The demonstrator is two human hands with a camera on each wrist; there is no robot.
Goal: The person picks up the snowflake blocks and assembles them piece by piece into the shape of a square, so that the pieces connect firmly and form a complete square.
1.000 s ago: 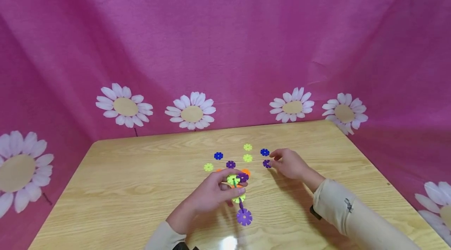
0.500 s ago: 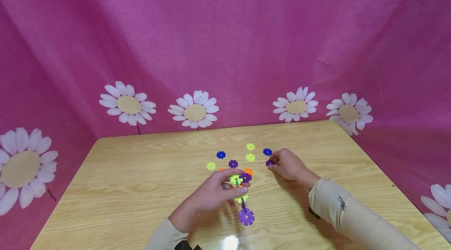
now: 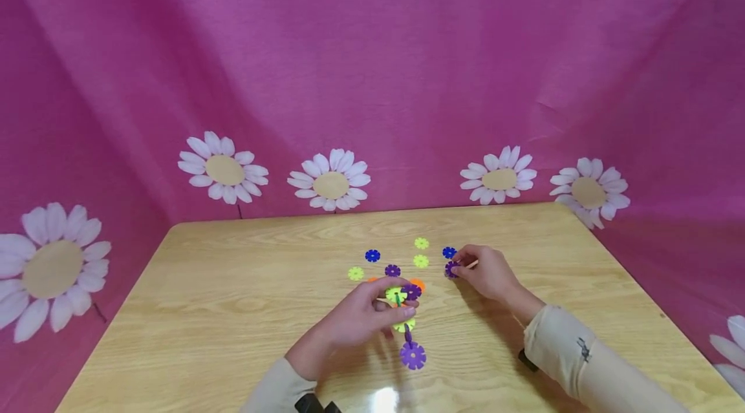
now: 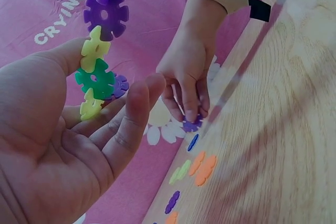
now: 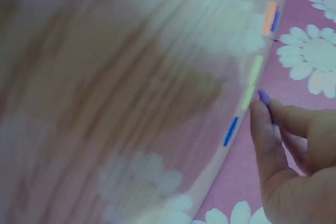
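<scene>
Between thumb and fingers my left hand (image 3: pixel 357 317) holds a chain of slotted plastic discs, the snowflake-shaped building kind. In the left wrist view a green disc (image 4: pixel 95 78) sits between two yellow ones, with dark purple discs (image 4: pixel 106 15) above them. The chain's lower end in the head view is a purple disc (image 3: pixel 412 355). Over to the right, my right hand (image 3: pixel 491 276) pinches a single purple disc (image 5: pixel 264 98) between thumb and index finger. That disc is tilted up on edge, close over the table, and the fingers cover part of it.
Loose slotted discs lie on the wooden table (image 3: pixel 233 309): two blue, one of them a blue disc (image 3: pixel 449 252) right beside my right fingers, a purple disc (image 3: pixel 392 270), several yellow-green discs (image 3: pixel 421 261) and an orange disc (image 3: pixel 418 285). A pink flowered cloth (image 3: pixel 396 77) hangs behind.
My right fingers have closed on the purple disc and tipped it up from the table. The left hand keeps its hold on the chain. The head view has shifted slightly.
</scene>
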